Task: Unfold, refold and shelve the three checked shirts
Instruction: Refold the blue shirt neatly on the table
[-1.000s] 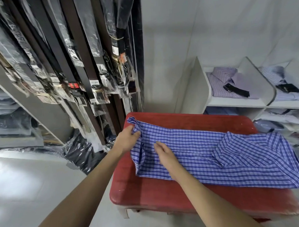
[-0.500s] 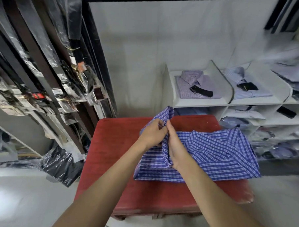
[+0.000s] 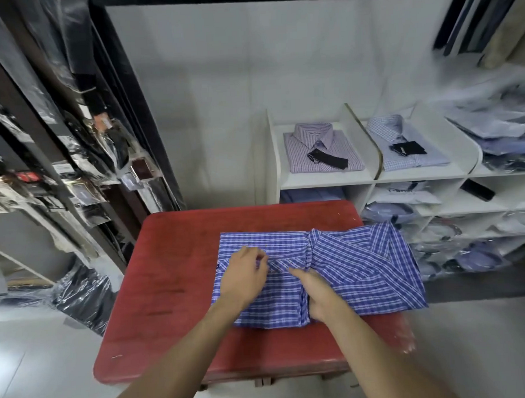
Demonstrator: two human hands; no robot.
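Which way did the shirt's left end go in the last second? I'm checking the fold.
Yes. The blue checked shirt's left end was folded rightward, away from the red table's left edge, and now lies flat under both hands.

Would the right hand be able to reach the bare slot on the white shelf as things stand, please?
Probably yes: the right hand rests on the blue checked cotton shirt, and nothing stands between it and the bare compartment on the white shelf's top row, beside the folded pale blue shirt.
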